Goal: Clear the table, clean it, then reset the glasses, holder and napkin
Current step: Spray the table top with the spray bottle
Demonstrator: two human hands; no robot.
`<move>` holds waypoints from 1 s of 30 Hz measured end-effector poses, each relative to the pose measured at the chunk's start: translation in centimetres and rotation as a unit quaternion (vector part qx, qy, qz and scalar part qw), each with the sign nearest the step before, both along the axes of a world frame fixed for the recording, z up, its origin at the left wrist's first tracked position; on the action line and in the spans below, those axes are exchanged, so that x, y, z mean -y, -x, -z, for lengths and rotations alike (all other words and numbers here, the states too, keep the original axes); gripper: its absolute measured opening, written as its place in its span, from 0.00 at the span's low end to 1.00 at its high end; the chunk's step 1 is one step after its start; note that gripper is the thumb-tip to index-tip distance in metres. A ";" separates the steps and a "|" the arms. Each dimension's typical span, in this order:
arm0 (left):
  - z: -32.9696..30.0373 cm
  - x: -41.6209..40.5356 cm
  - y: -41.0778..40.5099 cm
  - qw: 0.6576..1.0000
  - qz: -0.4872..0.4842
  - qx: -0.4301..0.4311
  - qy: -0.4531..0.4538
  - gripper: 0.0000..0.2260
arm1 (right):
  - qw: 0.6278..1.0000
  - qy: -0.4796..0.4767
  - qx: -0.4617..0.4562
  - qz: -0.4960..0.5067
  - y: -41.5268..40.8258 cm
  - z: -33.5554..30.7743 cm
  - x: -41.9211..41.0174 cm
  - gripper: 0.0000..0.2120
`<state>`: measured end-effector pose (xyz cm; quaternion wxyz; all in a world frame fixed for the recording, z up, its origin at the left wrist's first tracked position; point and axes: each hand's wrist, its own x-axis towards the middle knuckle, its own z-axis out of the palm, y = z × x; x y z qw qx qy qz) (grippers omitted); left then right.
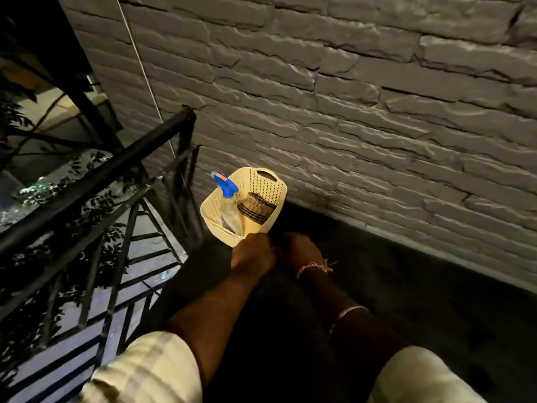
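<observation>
A cream perforated plastic basket (261, 181) sits low by the stone wall, on the dark floor. Inside it stand a spray bottle with a blue trigger head (226, 186) and a folded striped cloth (255, 206). My left hand (252, 253) grips the basket's near rim, fingers curled over the edge. Beside it, in shadow just right of the basket's near corner, is my right hand (299, 248); I cannot see whether it holds anything. No table, glasses, holder or napkin are in view.
A grey stone-brick wall (348, 97) fills the right and top. A black metal railing (116, 167) runs diagonally on the left, with foliage and a lit ground below it. The floor (406, 286) near the wall is dark.
</observation>
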<state>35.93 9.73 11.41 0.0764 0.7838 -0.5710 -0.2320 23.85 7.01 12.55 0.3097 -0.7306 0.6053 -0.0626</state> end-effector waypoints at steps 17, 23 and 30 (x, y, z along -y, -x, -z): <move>1.4 7.4 -10.7 0.941 -0.264 -0.189 0.094 0.19 | 0.997 0.014 0.077 0.016 -13.3 2.3 10.1 0.19; 2.2 8.7 -12.2 0.953 -0.218 -0.186 0.099 0.18 | 0.997 -0.039 0.072 -0.015 -14.9 3.9 12.3 0.26; 2.7 9.1 -12.3 0.943 -0.228 -0.207 0.125 0.11 | 0.987 -0.069 0.147 0.011 -15.7 6.9 13.7 0.38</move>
